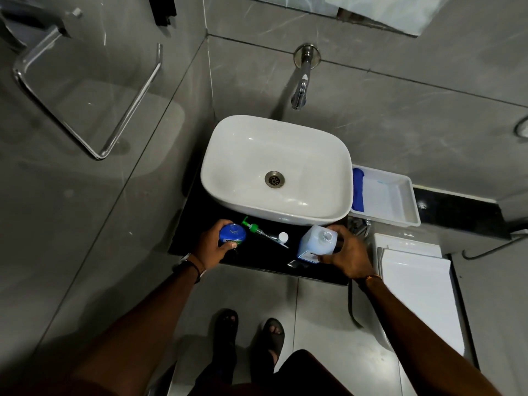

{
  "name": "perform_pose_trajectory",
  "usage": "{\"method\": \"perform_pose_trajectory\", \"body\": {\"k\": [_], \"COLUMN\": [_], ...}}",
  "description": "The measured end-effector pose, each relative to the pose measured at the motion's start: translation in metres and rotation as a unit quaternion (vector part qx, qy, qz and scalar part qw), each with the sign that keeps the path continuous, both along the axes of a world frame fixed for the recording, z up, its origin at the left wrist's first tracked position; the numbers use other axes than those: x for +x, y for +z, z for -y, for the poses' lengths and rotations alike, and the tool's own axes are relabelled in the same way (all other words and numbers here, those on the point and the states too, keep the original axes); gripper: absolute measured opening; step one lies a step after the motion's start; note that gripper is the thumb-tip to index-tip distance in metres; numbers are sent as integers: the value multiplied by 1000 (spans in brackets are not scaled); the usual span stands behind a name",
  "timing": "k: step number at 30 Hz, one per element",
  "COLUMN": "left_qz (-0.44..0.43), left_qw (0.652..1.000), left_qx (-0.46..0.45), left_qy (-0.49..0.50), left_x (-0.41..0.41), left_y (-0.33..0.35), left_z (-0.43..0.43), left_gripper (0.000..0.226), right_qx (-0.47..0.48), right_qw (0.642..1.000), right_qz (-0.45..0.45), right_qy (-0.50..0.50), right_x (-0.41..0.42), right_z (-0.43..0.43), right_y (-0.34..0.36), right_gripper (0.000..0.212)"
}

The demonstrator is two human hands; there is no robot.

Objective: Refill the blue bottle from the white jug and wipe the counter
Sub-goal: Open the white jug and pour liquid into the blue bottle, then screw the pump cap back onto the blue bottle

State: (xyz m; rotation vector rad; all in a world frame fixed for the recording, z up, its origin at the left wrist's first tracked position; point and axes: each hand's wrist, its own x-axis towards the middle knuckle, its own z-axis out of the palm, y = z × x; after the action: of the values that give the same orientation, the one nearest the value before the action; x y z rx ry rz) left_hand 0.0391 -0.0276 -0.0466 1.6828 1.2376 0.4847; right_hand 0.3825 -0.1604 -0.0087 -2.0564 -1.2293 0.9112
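Head view, lower centre: your left hand (211, 248) curls its fingers (220, 224) round the round blue plastic bottle (232, 235), steadying it on the black surface (257, 260). Your right hand (350, 254) grips the square white plastic jug (315, 244). Both stand uncapped and apart, probably ready for pouring.

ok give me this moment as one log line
left hand: grips blue bottle, open-topped | right hand: holds white jug, uncapped | green pump, white cap: on counter between them | pour: not yet started
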Motion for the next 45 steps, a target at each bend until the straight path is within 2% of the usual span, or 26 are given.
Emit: {"method": "perform_pose_trajectory", "body": {"k": [3,13,16,19,22,24,26,28,31,33,36,41,45], "left_qz": [5,21,27,29,32,31,32,33,35,35,36,35,34], "left_qw": [1000,999,998,998,998,998,998,998,998,998,998,998,998], "left_qx": [0,-43,-48,-51,-48,-47,-50,-49,-53,-55,-54,-48,-48], "left_qy": [0,5,7,10,7,5,7,6,4,3,2,-1,-7], "left_x": [1,-2,-2,-2,-2,-3,-4,-4,-5,-4,-6,-8,-9], "left_y": [0,-3,-4,-5,-7,-7,-8,-8,-9,-9,-12,-16,-16], "left_z": [1,1,1,1,1,1,1,1,-1,-2,-4,-5,-7], "left_gripper": [51,53,54,54,54,54,53,53,53,52,52,51,51], "right_qx": [12,-3,-19,-77,-207,-314,-355,-290,-131,-78,-57,-100,-120], "right_qw": [1000,998,997,991,968,941,925,940,963,964,955,929,923], "right_qz": [-12,-40,-50,-49,43,98,133,169,211,221,242,293,294], "right_qy": [3,-39,-55,-94,-135,-81,-1,55,102,126,163,202,217], "right_x": [-2,-5,-7,-13,-19,-35,-62,-91,-125,-139,-151,-160,-165], "right_z": [1,9,9,10,23,35,39,28,-12,-45,-85,-111,-117], "right_y": [1,-11,-9,-4,0,0,-5,-7,-9,-8,-10,-33,-45], "right_gripper": [67,80,92,109,79,66,65,54,31,29,34,36,35]}}
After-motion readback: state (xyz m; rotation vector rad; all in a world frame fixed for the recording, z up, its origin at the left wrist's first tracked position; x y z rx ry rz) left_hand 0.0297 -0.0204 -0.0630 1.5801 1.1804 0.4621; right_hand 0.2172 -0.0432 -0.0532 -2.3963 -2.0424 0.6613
